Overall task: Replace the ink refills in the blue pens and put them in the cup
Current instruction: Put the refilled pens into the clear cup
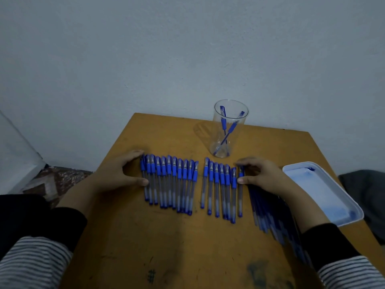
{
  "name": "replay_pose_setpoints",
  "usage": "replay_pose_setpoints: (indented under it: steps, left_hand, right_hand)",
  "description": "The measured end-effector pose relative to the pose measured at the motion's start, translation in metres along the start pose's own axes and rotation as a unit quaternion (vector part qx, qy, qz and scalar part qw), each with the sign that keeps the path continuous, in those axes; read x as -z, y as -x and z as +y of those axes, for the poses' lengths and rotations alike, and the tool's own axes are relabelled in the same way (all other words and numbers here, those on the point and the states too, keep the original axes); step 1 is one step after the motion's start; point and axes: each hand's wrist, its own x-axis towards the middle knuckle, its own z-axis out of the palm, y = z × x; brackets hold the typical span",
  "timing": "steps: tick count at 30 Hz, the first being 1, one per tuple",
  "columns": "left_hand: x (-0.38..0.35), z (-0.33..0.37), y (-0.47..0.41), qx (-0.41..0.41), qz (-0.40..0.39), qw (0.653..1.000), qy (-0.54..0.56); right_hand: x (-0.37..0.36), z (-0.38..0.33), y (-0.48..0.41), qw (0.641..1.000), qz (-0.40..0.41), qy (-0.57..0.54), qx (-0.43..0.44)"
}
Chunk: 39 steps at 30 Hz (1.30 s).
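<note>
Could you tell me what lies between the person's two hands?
In the head view, a left row and a right row of blue pens lie between the left hand and right hand, bare table parting them.
</note>
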Motion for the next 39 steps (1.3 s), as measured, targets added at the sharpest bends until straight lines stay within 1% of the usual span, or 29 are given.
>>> replay_pose_setpoints:
  steps: [3, 5, 8, 12, 16, 19, 22, 26, 30, 32, 34, 35, 37, 39]
  left_hand:
    - [-0.002, 0.002, 0.001, 0.01, 0.041, 0.999, 0.024]
    - [0.0, 0.003, 0.003, -0.006, 0.073, 0.997, 0.01]
    - [0.002, 0.005, 0.004, -0.056, 0.13, 0.99, 0.005]
    - [0.006, 0.017, 0.004, -0.121, 0.172, 0.975, 0.072]
    - [0.009, 0.04, 0.004, -0.183, 0.228, 0.949, 0.116]
    - [0.01, 0.075, 0.002, -0.206, 0.28, 0.923, 0.165]
    - [0.014, 0.122, -0.004, -0.256, 0.319, 0.895, 0.177]
    - [0.016, 0.186, -0.015, -0.313, 0.313, 0.87, 0.217]
    - [0.005, 0.239, -0.031, -0.331, 0.338, 0.839, 0.269]
    - [-0.003, 0.254, -0.041, -0.339, 0.343, 0.831, 0.278]
    - [-0.012, 0.258, -0.053, -0.345, 0.339, 0.833, 0.269]
    - [-0.017, 0.256, -0.059, -0.346, 0.334, 0.84, 0.251]
    - [-0.03, 0.246, -0.072, -0.355, 0.328, 0.856, 0.186]
    - [-0.046, 0.228, -0.085, -0.363, 0.332, 0.865, 0.098]
  right_hand:
    - [0.001, 0.0, 0.002, 0.999, 0.025, -0.047, 0.008]
    - [0.002, -0.003, 0.004, 0.996, 0.05, -0.071, 0.02]
    - [0.003, -0.01, 0.009, 0.986, 0.08, -0.143, 0.023]
    - [0.006, -0.021, 0.016, 0.975, 0.105, -0.19, 0.047]
    - [0.014, -0.033, 0.023, 0.962, 0.12, -0.241, 0.038]
    - [0.022, -0.043, 0.026, 0.954, 0.144, -0.255, 0.07]
    - [0.032, -0.056, 0.029, 0.933, 0.17, -0.302, 0.098]
    - [0.045, -0.074, 0.031, 0.909, 0.215, -0.336, 0.122]
    - [0.059, -0.083, 0.026, 0.873, 0.292, -0.369, 0.129]
    - [0.066, -0.088, 0.022, 0.851, 0.333, -0.384, 0.133]
    - [0.073, -0.093, 0.018, 0.825, 0.375, -0.402, 0.136]
    - [0.076, -0.096, 0.016, 0.813, 0.394, -0.406, 0.138]
    - [0.081, -0.101, 0.012, 0.793, 0.429, -0.406, 0.146]
    - [0.083, -0.106, 0.006, 0.782, 0.454, -0.399, 0.152]
